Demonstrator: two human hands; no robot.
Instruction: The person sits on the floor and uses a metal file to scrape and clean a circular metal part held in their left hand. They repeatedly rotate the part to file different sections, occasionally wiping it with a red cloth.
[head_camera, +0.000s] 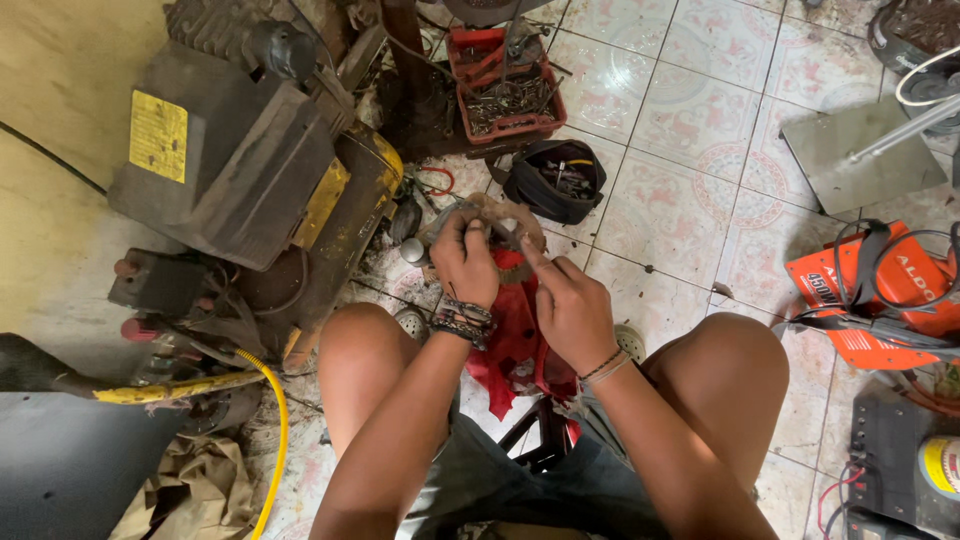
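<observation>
While the person's bare knees frame the bottom of the view, a red cloth (515, 335) lies on the tiled floor (680, 210) between them, just below both hands. The left hand (465, 262) is closed around the near left edge of a round, rust-brown metal disc (508, 222), fingers curled over its rim; beaded bracelets ring that wrist. The right hand (570, 308), at about four o'clock from the disc, has its fingers drawn together with the forefinger stretched out to touch the disc's lower right edge. The disc sits tilted just above the cloth. At nine o'clock from the hands stands a grimy dark machine with yellow parts (240, 170), a yellow hose (275, 430) trailing below it. At one o'clock lies an open black pouch (558, 180), and farther, at twelve, a red tray of small metal parts (505, 95). At three o'clock sits an orange welding unit (880, 290).
</observation>
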